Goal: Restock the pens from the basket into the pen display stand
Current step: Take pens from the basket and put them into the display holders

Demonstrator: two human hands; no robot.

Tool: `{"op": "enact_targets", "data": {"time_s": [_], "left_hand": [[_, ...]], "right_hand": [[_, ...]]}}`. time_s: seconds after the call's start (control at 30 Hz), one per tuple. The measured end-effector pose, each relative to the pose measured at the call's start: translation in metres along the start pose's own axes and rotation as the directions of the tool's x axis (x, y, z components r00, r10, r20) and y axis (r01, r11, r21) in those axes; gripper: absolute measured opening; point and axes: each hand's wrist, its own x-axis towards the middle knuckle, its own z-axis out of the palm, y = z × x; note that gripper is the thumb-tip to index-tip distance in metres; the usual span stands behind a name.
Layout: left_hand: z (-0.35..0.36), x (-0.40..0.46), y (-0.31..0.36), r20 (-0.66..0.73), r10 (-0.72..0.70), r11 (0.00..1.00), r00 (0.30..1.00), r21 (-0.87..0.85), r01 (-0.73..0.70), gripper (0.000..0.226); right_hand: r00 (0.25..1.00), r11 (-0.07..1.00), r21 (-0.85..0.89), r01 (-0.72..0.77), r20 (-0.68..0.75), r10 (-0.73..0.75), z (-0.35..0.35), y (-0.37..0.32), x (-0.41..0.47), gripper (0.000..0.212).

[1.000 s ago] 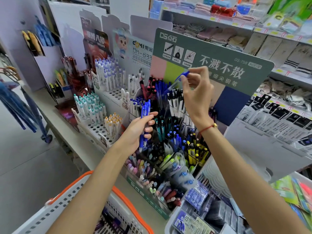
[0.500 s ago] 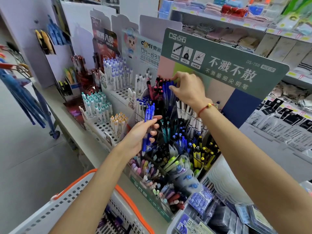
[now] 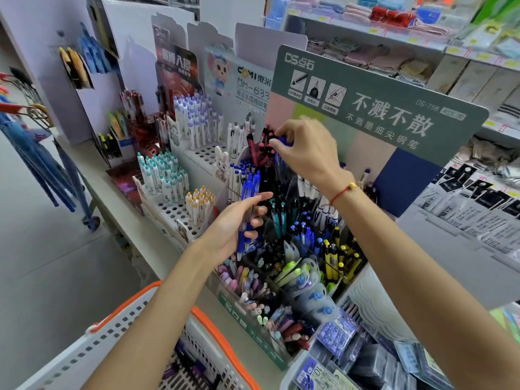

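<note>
My left hand (image 3: 236, 223) grips a bunch of blue pens (image 3: 249, 192), upright, in front of the pen display stand (image 3: 377, 105) with its grey-green header card. My right hand (image 3: 306, 152) reaches into the stand's back row and its fingertips pinch the top of a blue pen (image 3: 284, 140) among other blue and red pens. The white basket with an orange rim (image 3: 213, 330) sits at the bottom left; a few dark pens show through its slats.
White stands with rows of pens (image 3: 168, 178) line the counter to the left. Packs of refills (image 3: 363, 356) lie at the bottom right. Shelves of folded cloth (image 3: 374, 54) run behind. Blue umbrellas (image 3: 25, 153) hang at the far left over the grey floor.
My right hand came down from in front of the header card with a blue pen and now has it in the stand's back row. My left hand stays put with its bunch.
</note>
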Motion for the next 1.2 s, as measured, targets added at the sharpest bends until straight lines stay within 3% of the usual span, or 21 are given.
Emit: {"op": "enact_targets", "data": {"time_s": [0.1,0.17,0.27,0.37,0.47,0.6,0.83,0.93,1.07,1.2], "left_hand": [[0.002,-0.001,0.003,0.055,0.011,0.999,0.998,-0.048,-0.009,0.033],[0.006,-0.002,0.005,0.054,0.010,0.996,0.999,-0.086,-0.005,0.028],[0.006,0.001,0.006,-0.079,-0.010,0.997,0.997,-0.077,0.004,0.027],[-0.004,0.005,0.004,-0.177,0.030,0.999,0.984,-0.021,-0.034,0.027],[-0.009,0.002,0.003,-0.184,0.035,0.997,0.982,-0.056,-0.046,0.025],[-0.006,0.001,0.002,-0.131,0.038,0.998,0.991,-0.045,-0.044,0.023],[-0.004,-0.002,0.004,-0.097,0.024,1.000,0.995,0.015,-0.023,0.021],[-0.004,-0.002,0.006,-0.108,0.017,1.000,0.994,0.013,-0.016,0.021],[-0.005,-0.002,0.012,-0.105,0.021,0.995,0.994,-0.096,-0.031,0.018],[-0.003,-0.001,0.012,-0.114,0.032,0.997,0.993,-0.071,-0.040,0.020]], "right_hand": [[0.939,0.954,0.269,-0.136,0.343,0.037,0.005,-0.011,-0.020,0.030],[0.899,0.895,0.383,-0.231,0.436,0.045,0.009,-0.009,-0.028,0.024],[0.944,0.707,0.639,-0.303,0.305,0.129,0.008,0.001,-0.029,0.023],[0.943,0.630,0.758,-0.169,-0.062,0.328,-0.002,0.014,-0.026,0.018],[0.837,0.730,0.684,-0.009,-0.394,0.379,-0.007,0.028,-0.023,0.014],[0.817,0.906,0.418,0.059,-0.542,0.197,-0.004,0.031,-0.018,0.029],[0.857,0.956,0.251,0.154,-0.515,-0.002,0.002,0.027,-0.006,0.024],[0.916,0.972,0.161,0.172,-0.388,-0.098,0.011,0.031,-0.003,0.022],[0.980,0.994,0.107,0.038,-0.196,-0.017,0.009,0.037,0.002,0.014],[1.000,0.999,0.035,-0.024,-0.007,0.024,-0.003,0.037,0.018,0.013]]}}
